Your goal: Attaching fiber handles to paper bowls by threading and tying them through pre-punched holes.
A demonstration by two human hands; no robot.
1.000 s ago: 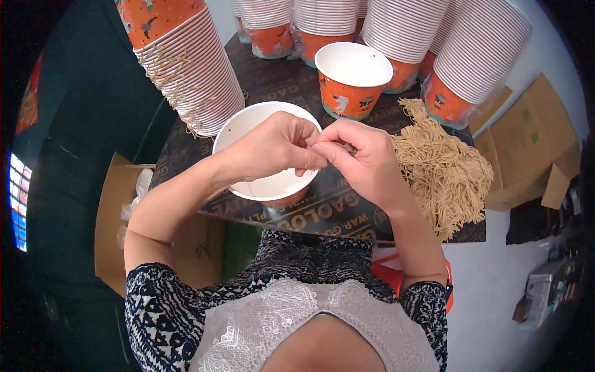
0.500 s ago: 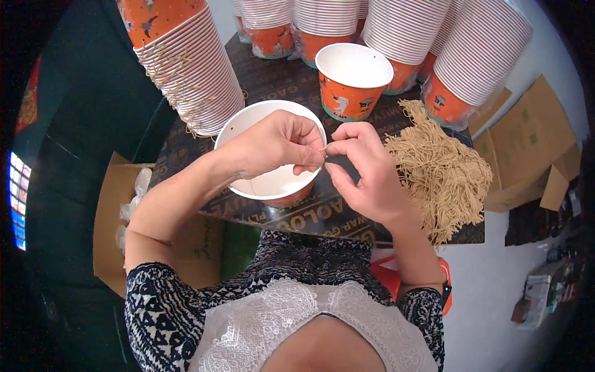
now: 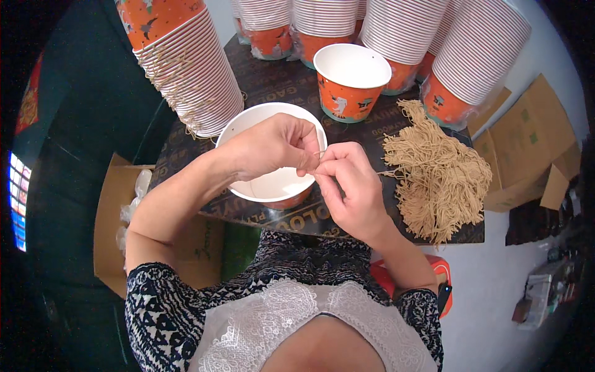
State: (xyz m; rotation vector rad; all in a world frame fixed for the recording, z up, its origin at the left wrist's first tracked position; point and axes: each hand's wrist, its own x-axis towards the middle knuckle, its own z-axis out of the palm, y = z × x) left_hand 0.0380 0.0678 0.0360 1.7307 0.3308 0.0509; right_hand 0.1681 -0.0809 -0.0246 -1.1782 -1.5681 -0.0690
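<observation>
A white-lined orange paper bucket stands at the table's near edge, with a small hole in its far-left rim wall. Over its right side my left hand pinches a thin tan cord, thumb against fingers. My right hand meets it there, its thumb and forefinger closed on the same cord. Most of the cord is hidden by the fingers. Beyond them stands a second orange bucket, upright, with a hole near its rim. Right of my right hand lies a loose heap of tan cords.
At the far left leans a tall stack of nested buckets with cords hanging from their rims. Several plastic-wrapped bucket stacks line the table's back. Cardboard boxes stand right and lower left; a red stool is beside me.
My right hand has moved slightly left and down, and its fingers have closed in against my left fingertips at the cord. The near bucket has shifted very slightly.
</observation>
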